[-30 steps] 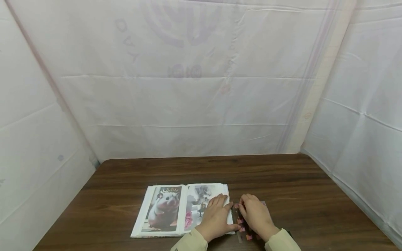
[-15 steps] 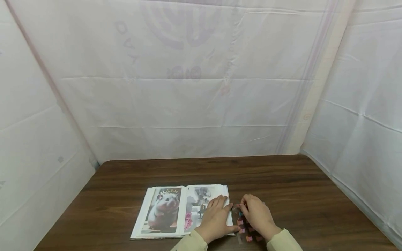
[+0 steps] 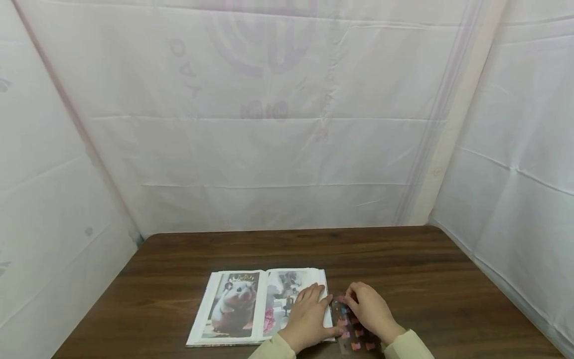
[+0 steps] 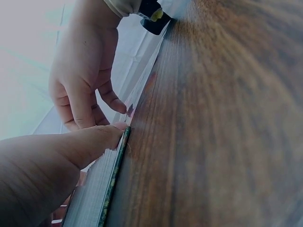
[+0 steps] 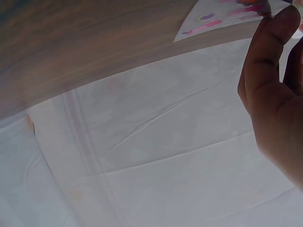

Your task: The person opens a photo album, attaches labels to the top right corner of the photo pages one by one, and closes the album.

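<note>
An open photo album (image 3: pixel 259 311) lies on the table, showing a crowned hamster picture on its left page. My left hand (image 3: pixel 309 316) rests spread over the right page, its thumb reaching past the album's edge onto a clear sticker sheet (image 3: pixel 345 339) with rows of pink and orange stickers. In the left wrist view, that thumb (image 4: pixel 94 144) presses down at the cover's corner. My right hand (image 3: pixel 372 309) bends over the sheet's upper end, thumb and forefinger pinching a small sticker (image 5: pixel 265 8) there. The palm hides part of the sheet.
Dark wood table (image 3: pixel 179 259) extends around the album and to the right. White cloth (image 3: pixel 287 149) hangs behind the table and on both sides. A dark object (image 4: pixel 155 21) shows at the right sleeve in the left wrist view.
My right hand has shifted slightly to the right and turned, baring more of the stickers. My left hand keeps its place on the album. The head view has tilted up a little.
</note>
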`<state>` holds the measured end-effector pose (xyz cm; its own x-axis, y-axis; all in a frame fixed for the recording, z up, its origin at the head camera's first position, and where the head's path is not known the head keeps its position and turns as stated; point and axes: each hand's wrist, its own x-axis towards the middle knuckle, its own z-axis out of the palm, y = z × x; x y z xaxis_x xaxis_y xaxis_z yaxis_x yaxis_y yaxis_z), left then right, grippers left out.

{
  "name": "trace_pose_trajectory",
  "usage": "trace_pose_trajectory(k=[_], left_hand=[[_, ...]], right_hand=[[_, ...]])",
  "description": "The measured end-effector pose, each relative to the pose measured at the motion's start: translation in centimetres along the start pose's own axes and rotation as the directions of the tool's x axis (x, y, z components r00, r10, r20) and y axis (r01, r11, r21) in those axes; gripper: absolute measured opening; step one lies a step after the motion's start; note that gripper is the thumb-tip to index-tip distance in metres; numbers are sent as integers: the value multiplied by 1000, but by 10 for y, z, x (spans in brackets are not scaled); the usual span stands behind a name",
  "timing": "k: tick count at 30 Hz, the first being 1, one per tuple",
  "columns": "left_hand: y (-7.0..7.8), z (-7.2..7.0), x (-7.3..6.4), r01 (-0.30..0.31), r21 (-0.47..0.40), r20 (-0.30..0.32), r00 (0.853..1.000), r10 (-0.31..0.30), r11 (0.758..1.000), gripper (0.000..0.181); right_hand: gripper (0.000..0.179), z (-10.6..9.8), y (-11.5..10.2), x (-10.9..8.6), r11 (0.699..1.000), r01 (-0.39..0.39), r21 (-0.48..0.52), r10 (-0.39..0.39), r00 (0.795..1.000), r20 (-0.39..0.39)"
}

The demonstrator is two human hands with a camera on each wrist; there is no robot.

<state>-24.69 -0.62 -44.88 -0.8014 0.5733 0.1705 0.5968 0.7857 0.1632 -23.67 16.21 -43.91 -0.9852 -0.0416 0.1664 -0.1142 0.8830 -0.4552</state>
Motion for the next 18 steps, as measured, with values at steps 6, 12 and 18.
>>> trace_pose_trajectory(k=[6,12,18], left_hand=[[-1,1,0,0,-3,0,1000,0,1000,74],[0,-3,-1,-5,-28,22,1000,5,1000,74],[-2,-18,-8,-5,22,13,1000,5,1000,76]], right_hand=[[9,-2,0,0,997,3,74,-5,999,32],[10,-2,2,0,997,23,70,-26,999,37],[9,-3,2,-2,998,26,48,-28,999,27]])
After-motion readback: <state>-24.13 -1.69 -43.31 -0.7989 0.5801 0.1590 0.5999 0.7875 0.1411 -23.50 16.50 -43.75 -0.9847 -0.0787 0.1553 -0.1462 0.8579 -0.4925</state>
